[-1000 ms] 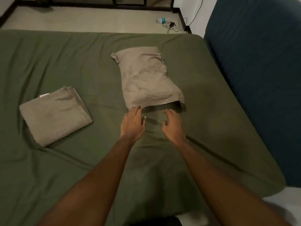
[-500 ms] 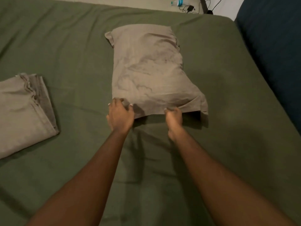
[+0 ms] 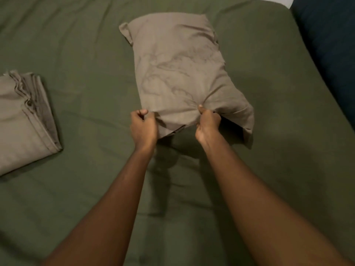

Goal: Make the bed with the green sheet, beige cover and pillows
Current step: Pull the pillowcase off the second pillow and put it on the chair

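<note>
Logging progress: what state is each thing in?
green sheet: spread on the bed, wrinkled.
pillow: on the sheet, near edge bunched.
beige cover: folded, on the sheet.
left hand: grips the pillow's near edge.
right hand: grips the pillow's near edge.

Folded beige cover [image 3: 23, 121] partly beyond left edge
</note>
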